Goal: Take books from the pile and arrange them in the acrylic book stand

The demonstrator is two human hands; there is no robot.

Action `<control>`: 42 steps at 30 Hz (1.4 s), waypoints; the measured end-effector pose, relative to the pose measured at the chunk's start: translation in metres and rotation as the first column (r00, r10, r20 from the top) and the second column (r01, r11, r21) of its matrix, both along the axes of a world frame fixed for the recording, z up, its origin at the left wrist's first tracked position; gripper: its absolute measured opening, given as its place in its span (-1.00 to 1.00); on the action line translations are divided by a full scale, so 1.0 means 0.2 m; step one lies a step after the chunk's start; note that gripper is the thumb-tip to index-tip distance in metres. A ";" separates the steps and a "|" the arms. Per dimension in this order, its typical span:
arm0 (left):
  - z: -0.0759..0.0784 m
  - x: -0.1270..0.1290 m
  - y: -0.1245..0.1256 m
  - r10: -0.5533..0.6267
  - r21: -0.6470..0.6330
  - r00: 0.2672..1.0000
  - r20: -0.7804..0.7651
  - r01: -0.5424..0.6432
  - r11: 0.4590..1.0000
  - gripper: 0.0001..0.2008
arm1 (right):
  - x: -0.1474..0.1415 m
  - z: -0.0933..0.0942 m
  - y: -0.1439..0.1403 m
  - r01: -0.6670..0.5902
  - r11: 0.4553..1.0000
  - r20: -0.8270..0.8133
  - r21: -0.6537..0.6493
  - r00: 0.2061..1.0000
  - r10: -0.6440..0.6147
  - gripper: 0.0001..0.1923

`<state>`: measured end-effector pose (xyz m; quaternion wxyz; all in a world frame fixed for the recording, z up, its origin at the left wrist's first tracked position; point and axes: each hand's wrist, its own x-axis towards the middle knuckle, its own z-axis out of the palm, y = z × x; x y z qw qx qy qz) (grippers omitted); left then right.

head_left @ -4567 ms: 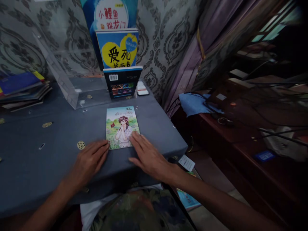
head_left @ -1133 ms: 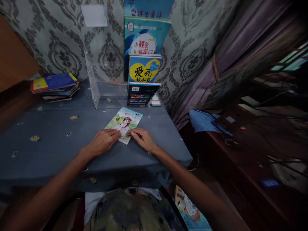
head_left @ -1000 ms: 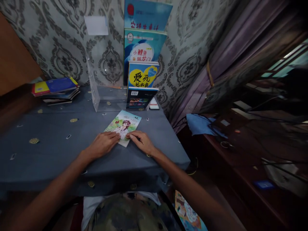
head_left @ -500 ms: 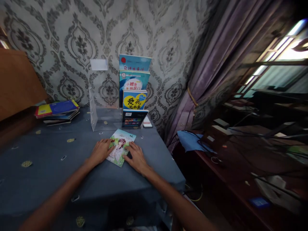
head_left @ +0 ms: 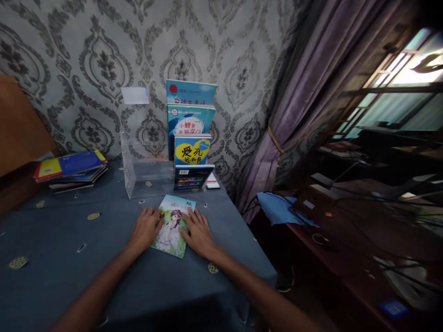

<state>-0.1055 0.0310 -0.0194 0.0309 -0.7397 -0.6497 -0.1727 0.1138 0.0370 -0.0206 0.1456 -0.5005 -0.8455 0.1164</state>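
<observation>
A thin book (head_left: pixel 173 230) with a light-blue top and a drawn figure on its cover lies face up on the cloth-covered table, a little askew. My left hand (head_left: pixel 147 226) rests along its left edge, palm down, thumb touching the cover. On the opposite side, my right hand (head_left: pixel 200 233) lies palm down with fingers spread over the right edge. Neither hand lifts the book. Just behind stands a clear tiered rack (head_left: pixel 138 177), whose right half holds several books: a dark one (head_left: pixel 193 177), a yellow-and-blue one (head_left: pixel 192 150) and taller blue ones (head_left: pixel 192 92) at the back.
A stack of books (head_left: pixel 74 166) lies at the table's left rear. Behind the table are a patterned wall (head_left: pixel 148 55) and a purple curtain (head_left: pixel 287 110). A dark red desk (head_left: pixel 332 258) with cables and a blue cloth (head_left: pixel 280 207) stands to the right.
The book has turned slightly and sits straighter, with both hands still at its sides. The camera view has shifted a little, so the scene appears lower.
</observation>
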 end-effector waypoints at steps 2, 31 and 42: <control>0.02 0.02 -0.02 0.000 0.016 0.998 -0.057 0.001 1.000 -0.65 | -0.01 -0.01 0.08 0.022 1.000 0.019 0.012 1.000 -0.022 -0.40; -0.01 0.17 0.11 -0.185 -0.035 0.982 -0.034 0.184 0.982 -0.59 | 0.01 -0.06 0.37 0.020 0.998 -0.072 0.067 0.997 -0.016 -0.48; -0.04 0.20 0.21 -0.219 -0.025 0.976 -0.011 0.218 0.976 -0.57 | -0.02 0.03 0.21 -0.167 0.985 -0.032 0.035 0.985 0.168 -0.46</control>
